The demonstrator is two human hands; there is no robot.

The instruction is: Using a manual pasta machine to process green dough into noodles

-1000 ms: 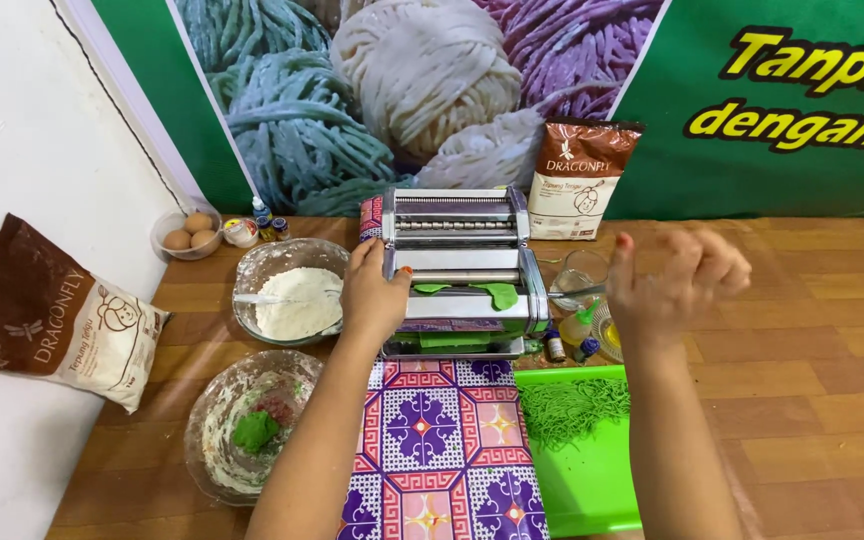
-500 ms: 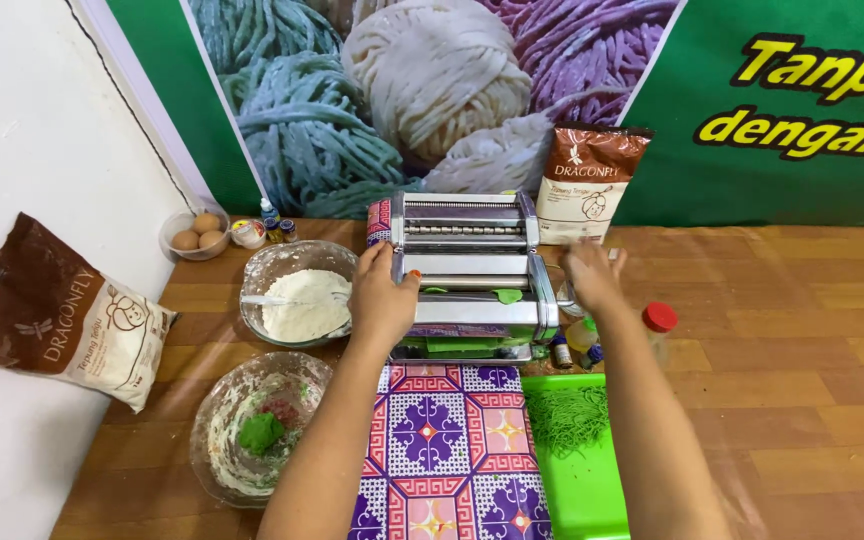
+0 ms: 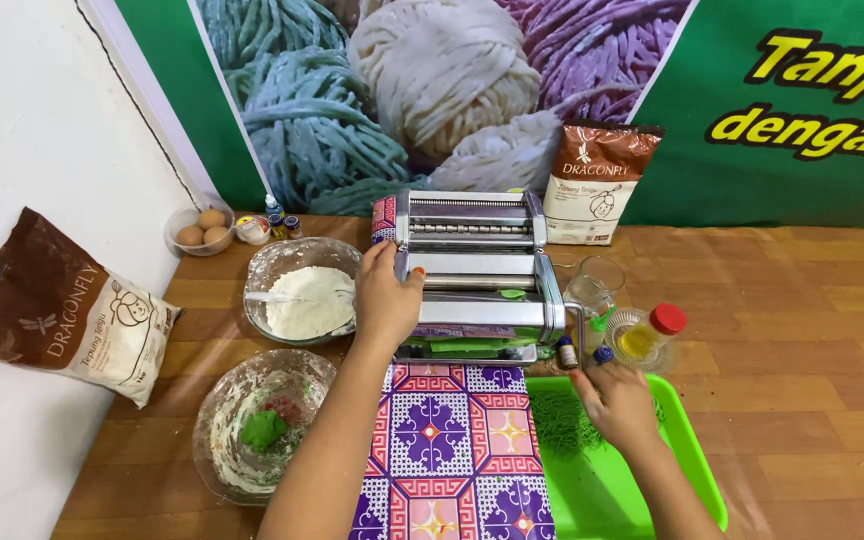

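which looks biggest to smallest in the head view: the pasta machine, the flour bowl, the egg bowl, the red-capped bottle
1. pasta machine, under the left hand
2. flour bowl
3 and 4. egg bowl and red-capped bottle look about alike; the egg bowl sits farther from the camera, so I would not rank them.

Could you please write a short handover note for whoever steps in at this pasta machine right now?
Left hand: flat against the left side of the metal pasta machine, steadying it; it grips nothing.
Right hand: open, fingers down on the green noodle strands in the green tray.
Things: a green dough sheet shows at the machine's lower front; a green dough lump sits in the near glass bowl; the flour bowl is beside the machine.
Done: some noodles cut and lying in the tray.
Left: the sheet under the machine and the lump in the bowl are uncut.
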